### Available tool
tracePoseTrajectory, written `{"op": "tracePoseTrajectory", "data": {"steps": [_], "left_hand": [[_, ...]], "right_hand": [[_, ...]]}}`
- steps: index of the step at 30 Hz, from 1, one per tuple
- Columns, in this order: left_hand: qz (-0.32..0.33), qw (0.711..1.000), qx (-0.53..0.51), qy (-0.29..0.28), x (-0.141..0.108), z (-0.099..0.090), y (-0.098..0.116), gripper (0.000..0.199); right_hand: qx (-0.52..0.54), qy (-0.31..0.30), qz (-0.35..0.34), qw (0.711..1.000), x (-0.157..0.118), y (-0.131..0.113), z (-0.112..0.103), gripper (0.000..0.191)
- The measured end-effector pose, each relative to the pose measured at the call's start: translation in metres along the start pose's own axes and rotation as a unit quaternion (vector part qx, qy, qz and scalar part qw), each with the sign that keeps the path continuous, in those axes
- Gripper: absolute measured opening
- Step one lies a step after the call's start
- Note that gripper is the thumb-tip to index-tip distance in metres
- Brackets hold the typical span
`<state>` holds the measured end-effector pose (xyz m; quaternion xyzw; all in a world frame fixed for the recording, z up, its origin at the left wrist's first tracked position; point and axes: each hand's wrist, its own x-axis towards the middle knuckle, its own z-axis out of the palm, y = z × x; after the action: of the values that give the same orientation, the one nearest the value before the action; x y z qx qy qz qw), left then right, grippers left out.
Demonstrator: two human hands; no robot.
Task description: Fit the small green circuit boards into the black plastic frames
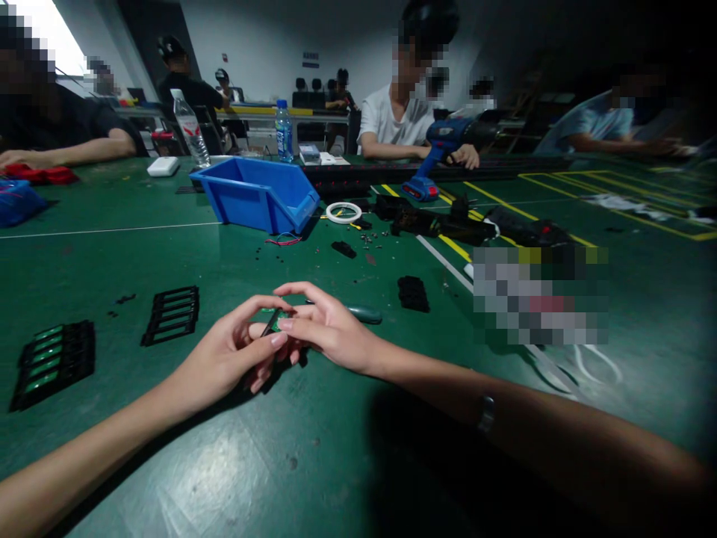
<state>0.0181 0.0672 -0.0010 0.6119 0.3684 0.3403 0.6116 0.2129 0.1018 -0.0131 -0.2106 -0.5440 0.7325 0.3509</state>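
My left hand point(238, 344) and my right hand point(328, 329) meet above the green table point(269, 478). Between their fingers is a small black and green part point(275, 323), pinched from both sides and partly hidden by the thumbs. Behind my right hand lies a green-handled tool point(363, 312), its far end covered by the fingers. To the left of my left hand lies a black slotted frame point(171, 314). Farther left, a black holder point(56, 362) carries several green pieces.
A blue bin point(252, 196), a white ring point(343, 213) and scattered screws are beyond my hands. A black part point(413, 293) lies to the right. A blue power drill point(429, 161) stands farther back. Other people sit across the table.
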Motion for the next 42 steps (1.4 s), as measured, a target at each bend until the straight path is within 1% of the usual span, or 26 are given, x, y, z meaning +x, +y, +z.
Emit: {"op": "tracePoseTrajectory", "data": {"steps": [3,10,16,22,28,35,42], "left_hand": [[0.014,1.0,-0.019,0.015,0.0019,0.0027,-0.0026,0.036],[0.018,0.998,-0.049,0.04,0.0032,0.0073,-0.0056,0.042],[0.017,0.998,-0.04,0.034,0.0029,0.0089,-0.0045,0.041],[0.014,0.999,-0.031,0.036,0.0023,0.0101,-0.0011,0.039],[0.025,0.999,-0.012,0.022,0.0028,0.0095,-0.0034,0.038],[0.031,0.999,-0.007,0.014,0.0045,0.0092,-0.0035,0.035],[0.033,0.999,-0.004,0.02,0.0028,0.0096,-0.0057,0.036]], "right_hand": [[-0.021,0.023,-0.018,0.999,-0.001,0.0003,0.0014,0.04],[-0.059,0.06,-0.043,0.996,-0.0014,0.0035,0.001,0.035],[-0.061,0.046,-0.04,0.996,-0.0005,0.0053,0.0008,0.032],[-0.07,0.054,-0.03,0.996,-0.0007,0.0043,0.0015,0.034],[-0.084,0.045,-0.033,0.995,-0.0018,0.0032,0.0021,0.032],[-0.094,0.055,-0.038,0.993,-0.0025,0.0034,0.0043,0.029],[-0.091,0.055,-0.039,0.994,-0.002,0.0058,0.0038,0.025]]}}
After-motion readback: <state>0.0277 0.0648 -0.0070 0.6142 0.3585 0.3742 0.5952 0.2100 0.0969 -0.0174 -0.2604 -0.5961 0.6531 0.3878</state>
